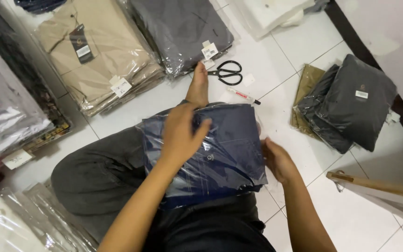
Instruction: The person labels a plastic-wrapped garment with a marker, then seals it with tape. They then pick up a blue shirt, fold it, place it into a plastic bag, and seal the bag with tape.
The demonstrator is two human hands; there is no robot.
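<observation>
Glossy, crinkled clear plastic wraps the navy cloth shirt (211, 149), shining under the left hand (180, 133). Beyond the shirt, black scissors (227, 73) with smooth, glossy handles lie on glazed white tiles (281, 60). Left of the scissors, beige cloth (96, 51) sits in shiny film with paper tags. Right of the shirt, the dark folded garments (350, 100) look matt.

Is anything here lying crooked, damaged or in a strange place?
Nothing looks damaged. The scissors and a marker lie loose on the floor by the bare foot. The dark bagged garments at right are stacked askew.
</observation>
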